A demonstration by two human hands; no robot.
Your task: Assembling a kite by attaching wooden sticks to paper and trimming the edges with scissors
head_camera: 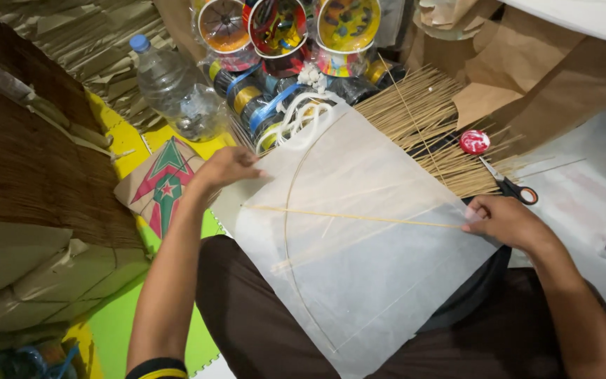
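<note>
Hands, two (227,168) (503,221), pin one white paper sheet (359,267) bearing two sticks (352,217).

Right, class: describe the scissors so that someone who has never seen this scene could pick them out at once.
Start at the big white paper sheet across the person's lap and go to the right hand at its right edge. Just above that hand, a fan of thin bamboo sticks lies on the floor. The scissors rest at its lower right edge, beside a small red round thing; only they have orange-and-black loop handles.
</note>
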